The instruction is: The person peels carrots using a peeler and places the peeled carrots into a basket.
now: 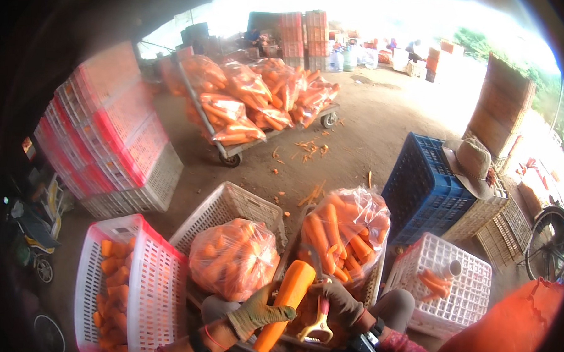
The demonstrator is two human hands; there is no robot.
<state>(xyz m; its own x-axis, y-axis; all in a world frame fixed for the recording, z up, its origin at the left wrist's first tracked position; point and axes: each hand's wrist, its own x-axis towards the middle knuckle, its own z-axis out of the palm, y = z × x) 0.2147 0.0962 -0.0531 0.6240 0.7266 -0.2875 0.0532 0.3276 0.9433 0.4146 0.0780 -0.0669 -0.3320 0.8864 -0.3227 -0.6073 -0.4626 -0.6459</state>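
My left hand (259, 314), in a grey-green work glove, grips a thick peeled carrot (290, 294) that slants up to the right. In my gloved right hand (343, 302) is a yellow Y-shaped peeler (321, 325) with a reddish handle, its head pointing down, beside the carrot and apart from it. A thin metal blade shows just above that hand; whether I hold it is unclear. Beyond my right hand, an open clear plastic bag of carrots (348, 226) stands in a crate. Left of it sits a fuller-looking, gathered bag of carrots (233, 261).
A pink-and-white crate (159, 284) at left holds carrot chunks (117, 282). At right, a white crate (466, 278) bears a cup (453, 268) and small carrots. A hat (471, 165) lies by a blue crate (428, 187). Bagged carrots load a trolley (236, 148); peelings litter the floor.
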